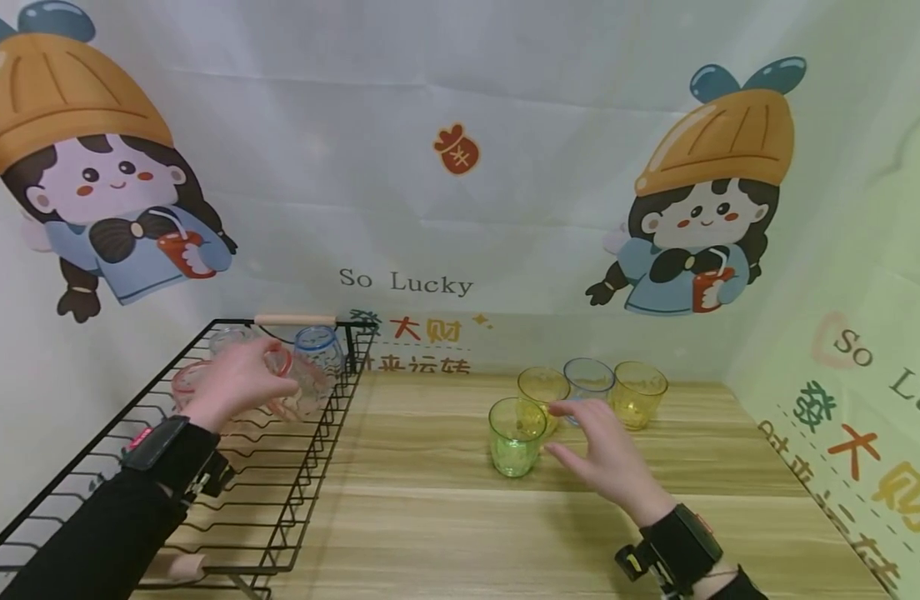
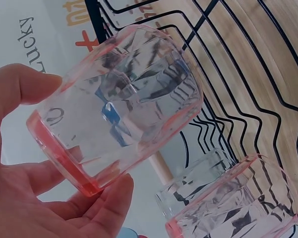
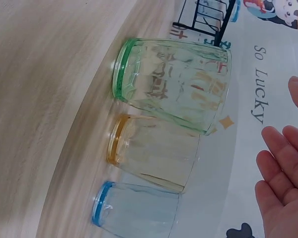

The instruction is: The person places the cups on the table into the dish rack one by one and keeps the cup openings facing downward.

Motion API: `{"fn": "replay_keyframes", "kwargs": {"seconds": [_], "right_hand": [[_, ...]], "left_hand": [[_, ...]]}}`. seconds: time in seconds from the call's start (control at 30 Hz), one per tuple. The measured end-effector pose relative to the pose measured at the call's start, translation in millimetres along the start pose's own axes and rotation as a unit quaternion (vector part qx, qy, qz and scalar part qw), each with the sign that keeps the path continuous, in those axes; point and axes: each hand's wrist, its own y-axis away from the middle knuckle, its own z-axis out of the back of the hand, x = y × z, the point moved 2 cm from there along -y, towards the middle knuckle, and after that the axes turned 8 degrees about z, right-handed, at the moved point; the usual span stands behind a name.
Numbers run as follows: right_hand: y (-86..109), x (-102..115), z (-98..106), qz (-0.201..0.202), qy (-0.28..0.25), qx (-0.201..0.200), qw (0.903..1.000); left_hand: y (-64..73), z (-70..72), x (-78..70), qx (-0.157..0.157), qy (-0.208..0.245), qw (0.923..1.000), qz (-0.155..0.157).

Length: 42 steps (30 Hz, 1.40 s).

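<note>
My left hand [image 1: 242, 379] is over the wire rack and pinches a clear pink-tinted glass [image 2: 124, 104] near its thick pink base, with the thumb on one side and fingers on the other. The glass is upside down, its mouth toward the rack wires. On the table, a green glass [image 1: 516, 442] stands upright. My right hand [image 1: 598, 454] is just right of it, thumb and fingers spread apart and holding nothing. Behind the green glass stand a yellow glass [image 1: 538, 385], a blue-rimmed glass [image 1: 588, 377] and another yellow glass [image 1: 640, 396].
The black wire rack [image 1: 310, 492] runs along the left side of the wooden table [image 1: 430, 508]. In its far end are a blue glass [image 1: 319, 350], another pink glass [image 1: 186, 382] and a clear glass [image 1: 231, 335]. A printed cloth [image 1: 460, 225] hangs behind.
</note>
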Motion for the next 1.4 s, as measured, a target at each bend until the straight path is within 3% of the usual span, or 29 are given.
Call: {"fn": "replay_keyframes", "kwargs": {"seconds": [0.2,1.1,1.4], "right_hand": [[-1.6,2,-3,0.011,0.006,-0.002,0.9999],[-12.4,11,-15,0.047,0.016,-0.006,0.9987],[-10.8,10,-17,0.039,0.016,-0.007,0.9991]], "left_hand": [[-2.5,-3.0,-0.7,-0.014,-0.015,0.9998,-0.003],[-15.4,-13.1,-2.4,0.022,-0.049,0.9985,-0.008],[-15.3,-16.2,-6.0,0.034,-0.038,0.9986,-0.015]]}}
